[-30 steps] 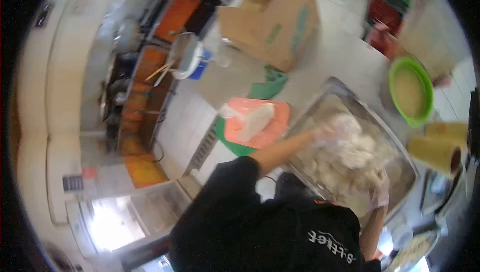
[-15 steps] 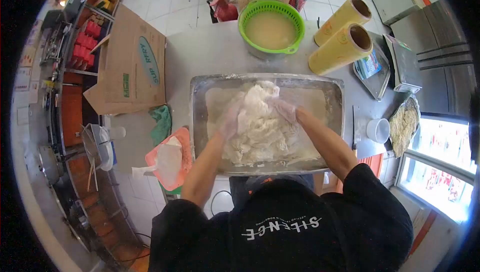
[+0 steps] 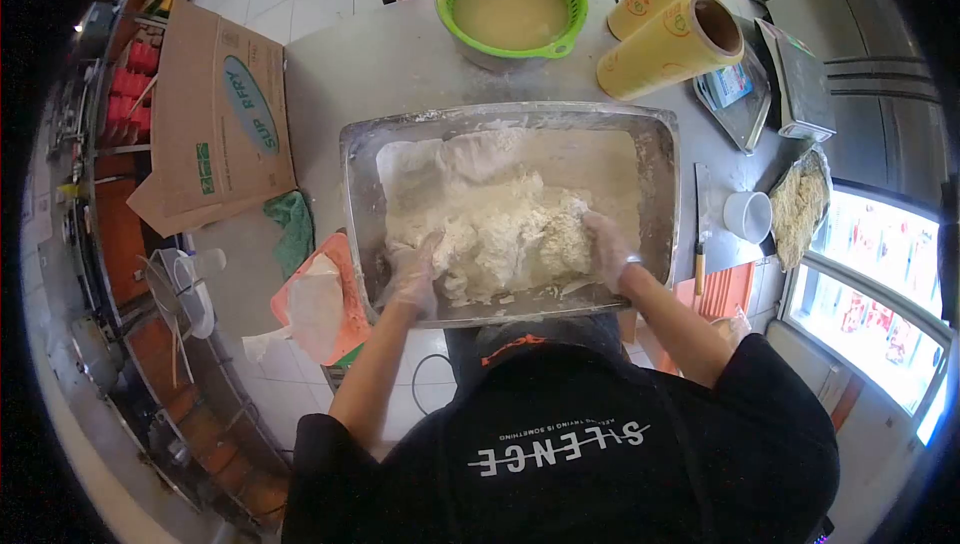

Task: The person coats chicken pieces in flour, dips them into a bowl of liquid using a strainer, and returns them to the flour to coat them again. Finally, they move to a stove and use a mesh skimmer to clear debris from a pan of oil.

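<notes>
A metal tray (image 3: 660, 194) holds white flour and a lumpy, flour-coated mass (image 3: 505, 239). My left hand (image 3: 412, 274), in a clear glove, rests at the left side of the mass, fingers apart and touching it. At its right side my right hand (image 3: 608, 249), also gloved, lies against the mass with fingers spread. Neither hand is closed round anything. Loose flour looks blurred near the tray's back left part.
Behind the tray are a green colander (image 3: 575, 4) over a bowl of cloudy liquid and two yellow film rolls (image 3: 655, 54). Left are a cardboard box (image 3: 215, 114) and pink tray (image 3: 350, 294). Right are a knife (image 3: 700, 254) and white cup (image 3: 747, 216).
My hands have come down from the raised mass and moved apart to its two sides. The mass now lies lower and wider. The whole view has shifted.
</notes>
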{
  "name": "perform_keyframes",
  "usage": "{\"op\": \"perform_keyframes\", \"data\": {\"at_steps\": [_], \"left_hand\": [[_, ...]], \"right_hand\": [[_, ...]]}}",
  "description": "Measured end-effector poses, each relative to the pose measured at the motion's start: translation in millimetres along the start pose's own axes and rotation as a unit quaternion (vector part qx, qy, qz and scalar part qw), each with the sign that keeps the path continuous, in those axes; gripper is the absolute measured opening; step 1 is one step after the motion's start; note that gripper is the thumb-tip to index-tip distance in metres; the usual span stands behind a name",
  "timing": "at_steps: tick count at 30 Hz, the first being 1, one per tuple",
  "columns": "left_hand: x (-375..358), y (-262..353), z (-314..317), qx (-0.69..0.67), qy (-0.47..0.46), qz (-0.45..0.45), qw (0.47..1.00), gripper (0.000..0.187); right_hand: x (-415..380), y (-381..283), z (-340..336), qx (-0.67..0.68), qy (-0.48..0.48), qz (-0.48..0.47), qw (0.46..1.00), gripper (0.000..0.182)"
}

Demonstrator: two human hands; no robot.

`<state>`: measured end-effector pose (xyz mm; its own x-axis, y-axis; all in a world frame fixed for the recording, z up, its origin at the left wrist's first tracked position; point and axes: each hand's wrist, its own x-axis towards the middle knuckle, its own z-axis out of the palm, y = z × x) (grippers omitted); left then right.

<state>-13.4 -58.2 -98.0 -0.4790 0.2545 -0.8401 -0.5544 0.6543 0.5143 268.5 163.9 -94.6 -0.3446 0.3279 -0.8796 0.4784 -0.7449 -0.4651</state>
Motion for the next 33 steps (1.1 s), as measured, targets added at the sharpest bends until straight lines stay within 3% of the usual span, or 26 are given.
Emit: {"op": "perform_keyframes", "data": {"at_steps": [3, 6, 8, 10, 14, 16, 19, 22, 23, 26, 29, 31, 33], "left_hand": [[-38.8, 37.1, 25.9, -0.176, -0.094, -0.104, 0.974, 0.057], [-31.3, 31.5, 28.2, -0.276, -0.158, -0.196, 0.928, 0.051], [-34.4, 36.1, 36.1, -0.308, -0.193, -0.177, 0.915, 0.047], [-56.2, 48.0, 34.9, -0.307, -0.217, -0.084, 0.923, 0.043], [-18.5, 33.5, 11.6, -0.224, -0.367, -0.001, 0.903, 0.046], [7.0, 22.5, -7.6, -0.191, -0.427, 0.018, 0.884, 0.046], [-26.1, 55.1, 22.3, -0.019, -0.189, 0.14, 0.972, 0.045], [-34.5, 71.6, 38.7, -0.044, -0.179, 0.264, 0.947, 0.039], [-36.3, 82.3, 40.2, -0.047, -0.169, 0.29, 0.941, 0.038], [-39.0, 106.1, 29.1, -0.021, -0.09, 0.308, 0.947, 0.039], [5.4, 97.4, 36.7, 0.032, -0.001, 0.369, 0.929, 0.041], [31.8, 107.5, 46.4, 0.069, 0.051, 0.416, 0.905, 0.043], [42.0, 115.5, 57.2, 0.059, 0.0, 0.328, 0.943, 0.055]], "right_hand": [[-3.7, -16.8, 31.7, -0.119, -0.032, -0.066, 0.99, 0.068], [16.4, 5.5, 36.5, -0.102, -0.087, -0.064, 0.989, 0.069], [22.0, -9.6, 40.2, -0.028, -0.062, -0.013, 0.998, 0.075], [4.3, -35.0, 66.3, 0.093, 0.001, 0.059, 0.994, 0.081], [30.8, -13.6, 26.5, -0.108, -0.076, 0.017, 0.991, 0.086], [25.7, -28.8, 17.9, -0.268, -0.045, -0.015, 0.962, 0.074], [-33.0, -73.3, 47.3, -0.386, 0.025, -0.089, 0.918, 0.053], [-49.6, -90.7, 47.6, -0.356, -0.029, -0.208, 0.911, 0.043], [-52.7, -98.4, 50.1, -0.196, -0.051, -0.287, 0.936, 0.042], [56.9, -56.4, -30.6, -0.146, 0.081, -0.273, 0.947, 0.047], [71.4, -68.5, 0.2, 0.074, 0.006, -0.317, 0.946, 0.049], [59.5, -93.8, 31.0, 0.143, -0.051, -0.216, 0.964, 0.05], [64.9, -96.2, 47.1, 0.228, -0.136, -0.117, 0.957, 0.051]]}}
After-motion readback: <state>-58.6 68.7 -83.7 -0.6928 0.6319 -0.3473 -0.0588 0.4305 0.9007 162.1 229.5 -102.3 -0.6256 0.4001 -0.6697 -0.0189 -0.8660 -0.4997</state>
